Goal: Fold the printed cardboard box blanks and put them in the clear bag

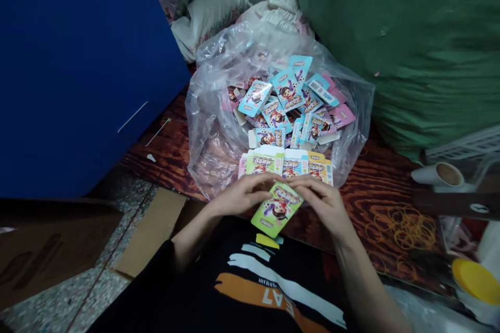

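Observation:
A green card box (277,209) printed with a cartoon figure is held at its upper edge between my two hands. My left hand (252,193) pinches its left side, fingers bent over the top. My right hand (318,199) closes on the upper right corner. Just beyond my fingers, flat cartons in green (265,162), blue (295,165) and yellow (318,169) lie side by side, partly hidden by my hands. Behind them a clear plastic bag (211,151) lies open, with many blue and pink small boxes (287,88) heaped in it.
A dark red wooden table (167,148) bears everything. Rubber bands (406,229), a paper cup (437,174) and a yellow lid (474,281) are at the right. A blue panel (86,73) stands left, a large green sack (410,47) right. White sacks (214,8) are behind.

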`<state>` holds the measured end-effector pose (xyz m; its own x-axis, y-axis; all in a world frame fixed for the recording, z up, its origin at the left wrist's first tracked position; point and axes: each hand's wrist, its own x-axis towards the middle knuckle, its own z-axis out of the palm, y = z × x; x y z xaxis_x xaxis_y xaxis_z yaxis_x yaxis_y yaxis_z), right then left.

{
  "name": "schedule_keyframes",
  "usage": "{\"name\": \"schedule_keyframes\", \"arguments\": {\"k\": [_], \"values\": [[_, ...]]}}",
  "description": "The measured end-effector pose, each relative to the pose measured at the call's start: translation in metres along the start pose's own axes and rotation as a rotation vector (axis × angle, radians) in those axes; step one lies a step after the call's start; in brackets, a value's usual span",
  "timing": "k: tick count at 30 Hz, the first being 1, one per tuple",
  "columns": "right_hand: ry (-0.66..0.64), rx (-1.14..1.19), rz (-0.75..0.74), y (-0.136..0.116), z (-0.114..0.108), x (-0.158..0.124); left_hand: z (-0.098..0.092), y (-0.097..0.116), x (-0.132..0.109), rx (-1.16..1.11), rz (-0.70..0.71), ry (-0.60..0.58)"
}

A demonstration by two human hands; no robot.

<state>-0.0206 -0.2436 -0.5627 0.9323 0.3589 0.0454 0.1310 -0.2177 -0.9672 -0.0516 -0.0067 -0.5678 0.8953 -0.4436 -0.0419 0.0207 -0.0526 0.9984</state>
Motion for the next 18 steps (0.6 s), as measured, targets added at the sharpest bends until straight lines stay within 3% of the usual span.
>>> {"name": "schedule_keyframes", "arguments": {"k": [3,4,5,7,9,11,14,18], "values": [[0.288,-0.018,0.052,0.006,0.006,0.02,-0.04,0.016,0.032,0.045,0.026,0.192],[0.317,-0.07,0.036,0.006,0.011,0.026,-0.055,0.021,0.047,0.064,0.056,0.284],[0.282,-0.153,0.0,0.006,0.018,0.032,-0.07,0.026,0.063,0.091,0.095,0.371],[0.077,-0.392,-0.081,0.003,0.032,0.039,-0.093,0.032,0.092,0.194,0.198,0.517],[-0.134,-0.656,-0.101,-0.003,0.045,0.044,-0.103,0.034,0.108,0.33,0.3,0.62],[-0.251,-0.87,-0.064,-0.007,0.053,0.047,-0.097,0.031,0.107,0.414,0.34,0.623],[-0.307,-1.03,-0.022,-0.011,0.055,0.052,-0.073,0.024,0.081,0.411,0.287,0.515],[-0.203,-0.947,-0.1,-0.014,0.044,0.058,-0.044,0.02,0.039,0.318,0.19,0.427]]}}
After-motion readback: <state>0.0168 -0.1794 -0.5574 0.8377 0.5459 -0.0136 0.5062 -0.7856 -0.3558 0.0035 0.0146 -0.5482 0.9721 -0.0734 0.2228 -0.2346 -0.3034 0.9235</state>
